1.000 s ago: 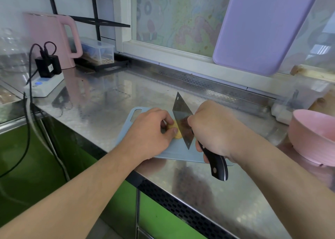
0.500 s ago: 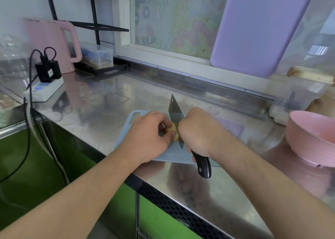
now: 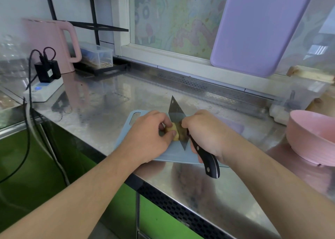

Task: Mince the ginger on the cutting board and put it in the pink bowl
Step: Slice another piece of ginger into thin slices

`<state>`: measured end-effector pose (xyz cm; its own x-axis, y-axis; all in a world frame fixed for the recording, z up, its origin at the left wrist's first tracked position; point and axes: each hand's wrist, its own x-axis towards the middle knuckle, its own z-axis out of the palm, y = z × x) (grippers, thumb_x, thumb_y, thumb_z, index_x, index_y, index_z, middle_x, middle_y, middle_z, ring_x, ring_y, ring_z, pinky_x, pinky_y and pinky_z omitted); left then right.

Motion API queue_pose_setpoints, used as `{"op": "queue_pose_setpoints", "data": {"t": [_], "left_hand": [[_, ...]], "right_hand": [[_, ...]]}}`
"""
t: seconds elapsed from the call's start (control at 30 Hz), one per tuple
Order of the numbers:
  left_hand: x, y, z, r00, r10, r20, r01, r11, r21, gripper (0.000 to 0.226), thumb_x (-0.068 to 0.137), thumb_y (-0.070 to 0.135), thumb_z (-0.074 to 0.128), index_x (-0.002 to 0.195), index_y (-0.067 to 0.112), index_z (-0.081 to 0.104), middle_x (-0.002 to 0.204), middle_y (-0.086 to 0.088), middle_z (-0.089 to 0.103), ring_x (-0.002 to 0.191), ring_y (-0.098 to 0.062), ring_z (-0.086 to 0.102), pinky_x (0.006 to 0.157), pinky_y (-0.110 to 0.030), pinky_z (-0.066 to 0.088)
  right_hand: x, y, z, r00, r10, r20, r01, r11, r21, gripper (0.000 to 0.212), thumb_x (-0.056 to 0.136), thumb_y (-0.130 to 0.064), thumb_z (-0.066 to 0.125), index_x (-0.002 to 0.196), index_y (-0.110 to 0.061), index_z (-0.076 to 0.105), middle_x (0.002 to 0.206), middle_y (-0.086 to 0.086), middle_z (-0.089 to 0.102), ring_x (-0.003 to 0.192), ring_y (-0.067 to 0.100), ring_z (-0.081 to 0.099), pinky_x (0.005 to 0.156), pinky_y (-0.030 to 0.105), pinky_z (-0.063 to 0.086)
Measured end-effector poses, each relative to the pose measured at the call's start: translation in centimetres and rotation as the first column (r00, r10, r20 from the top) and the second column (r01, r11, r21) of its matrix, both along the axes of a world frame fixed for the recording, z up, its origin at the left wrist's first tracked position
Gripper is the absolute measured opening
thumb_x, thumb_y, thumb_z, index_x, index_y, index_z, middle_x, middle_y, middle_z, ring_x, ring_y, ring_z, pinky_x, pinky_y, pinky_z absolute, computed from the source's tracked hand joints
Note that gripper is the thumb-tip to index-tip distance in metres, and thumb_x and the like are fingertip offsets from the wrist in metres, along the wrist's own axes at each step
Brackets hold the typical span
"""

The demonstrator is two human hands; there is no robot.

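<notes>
Steel kitchen counter (image 3: 101, 104), front edge: left hand (image 3: 150, 137) pinches yellow ginger knob (image 3: 173, 132) on blue plastic cutting board (image 3: 174, 153); right hand (image 3: 204, 131) clenched on black-handled steel cleaver (image 3: 176, 111) w/ blade against ginger.

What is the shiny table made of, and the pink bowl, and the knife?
The counter looks like stainless steel: it mirrors the kettle. The pink bowl seems matte plastic, though that look leaves it open. The knife has a grey reflective metal blade and a glossy black riveted handle, probably plastic.

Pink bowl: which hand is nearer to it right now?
Right. The right hand, gripping the cleaver over the cutting board, sits toward the pink bowl; the left hand pins the ginger farther away.
</notes>
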<state>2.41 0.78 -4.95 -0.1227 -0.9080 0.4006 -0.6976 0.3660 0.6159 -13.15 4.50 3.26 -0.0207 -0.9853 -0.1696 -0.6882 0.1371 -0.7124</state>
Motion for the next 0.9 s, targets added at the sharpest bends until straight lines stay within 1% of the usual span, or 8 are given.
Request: {"op": "queue_pose_setpoints", "data": {"t": [0.07,0.23,0.3,0.4,0.5,0.67,0.77,0.9], "left_hand": [[0.0,0.0,0.0,1.000,-0.001,0.000,0.001,1.000,0.006,0.009,0.091,0.037,0.075,0.091,0.033,0.067,0.096,0.015,0.060,0.087,-0.003,0.057,0.077,-0.022,0.046],[-0.1,0.2,0.1,1.000,0.015,0.014,-0.016,0.999,0.028,0.007,0.096,0.036,0.069,0.101,0.034,0.064,0.097,0.018,0.058,0.081,0.001,0.055,0.068,-0.014,0.036],[-0.1,0.2,0.1,1.000,0.016,0.016,-0.016,0.999,0.030,0.008,0.096,0.034,0.069,0.102,0.034,0.064,0.097,0.018,0.059,0.079,0.000,0.056,0.067,-0.014,0.037],[0.0,0.2,0.0,1.000,0.014,0.016,-0.014,1.000,0.027,0.008,0.094,0.033,0.071,0.098,0.033,0.065,0.097,0.017,0.060,0.080,-0.001,0.057,0.071,-0.017,0.042],[0.0,0.2,0.0,1.000,0.012,0.008,-0.013,1.000,0.019,0.008,0.093,0.032,0.073,0.094,0.033,0.065,0.097,0.017,0.060,0.082,-0.001,0.058,0.075,-0.022,0.047],[0.0,0.1,0.0,1.000,0.013,0.017,-0.013,1.000,0.006,0.009,0.093,0.033,0.074,0.093,0.033,0.065,0.096,0.018,0.058,0.083,0.000,0.057,0.073,-0.017,0.042],[0.0,0.1,0.0,1.000,0.012,0.018,-0.012,1.000,0.005,0.008,0.093,0.033,0.074,0.094,0.032,0.065,0.096,0.017,0.058,0.083,0.000,0.056,0.073,-0.018,0.043],[0.0,0.1,0.1,1.000,0.012,0.023,-0.013,1.000,0.012,0.008,0.093,0.034,0.073,0.094,0.033,0.065,0.097,0.018,0.058,0.083,-0.001,0.056,0.075,-0.021,0.045]], "right_hand": [[-0.2,0.0,0.3,0.998,-0.030,0.047,0.030,1.000,-0.007,0.016,0.095,-0.005,0.050,0.080,-0.001,0.054,0.045,0.017,0.053,0.029,0.025,0.047,0.043,0.028,0.044],[-1.1,0.1,1.4,0.995,-0.039,0.095,0.042,0.999,-0.028,0.018,0.094,-0.009,0.050,0.080,0.001,0.053,0.042,0.015,0.053,0.028,0.024,0.045,0.041,0.026,0.043],[-1.3,0.2,1.6,0.994,-0.041,0.100,0.044,0.999,-0.027,0.017,0.094,-0.007,0.049,0.079,0.001,0.052,0.041,0.015,0.052,0.026,0.024,0.044,0.039,0.024,0.041],[-1.4,0.1,1.5,0.995,-0.045,0.090,0.048,0.998,-0.031,0.017,0.093,-0.004,0.048,0.077,0.002,0.052,0.040,0.016,0.052,0.025,0.025,0.044,0.038,0.022,0.040],[-1.4,-0.1,1.3,0.996,-0.050,0.077,0.053,0.998,-0.031,0.013,0.091,-0.006,0.049,0.081,0.001,0.054,0.043,0.017,0.054,0.027,0.025,0.046,0.043,0.027,0.044],[-1.2,-0.2,1.0,0.996,-0.038,0.079,0.041,0.999,-0.034,0.010,0.094,-0.004,0.049,0.086,0.001,0.053,0.042,0.016,0.052,0.027,0.024,0.045,0.040,0.026,0.043],[-1.1,-0.2,0.8,0.994,-0.045,0.099,0.048,0.999,-0.024,0.011,0.092,-0.007,0.050,0.088,0.001,0.056,0.044,0.018,0.053,0.029,0.025,0.046,0.041,0.026,0.043],[-1.0,-0.2,0.4,0.991,-0.036,0.129,0.037,0.999,-0.006,0.016,0.090,-0.012,0.051,0.082,0.000,0.058,0.046,0.018,0.053,0.032,0.025,0.047,0.044,0.028,0.044]]}}
